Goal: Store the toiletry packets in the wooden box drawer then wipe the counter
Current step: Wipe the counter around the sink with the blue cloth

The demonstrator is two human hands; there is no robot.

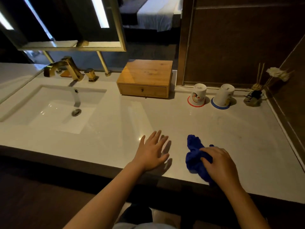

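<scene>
Two bare forearms reach in from the bottom edge, with no sleeves, watch, rings or gloves showing on either. The left hand (152, 154) and right hand (220, 164) have short, unpainted nails. A pale garment shows at the bottom edge, too dim to tell further.

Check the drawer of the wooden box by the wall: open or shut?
Shut. The drawer front of the light wooden box sits flush with the box's face, its small dark knob showing.

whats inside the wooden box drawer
Cannot tell: the drawer of the wooden box is shut, so its contents are hidden. No packets lie on the counter.
</scene>
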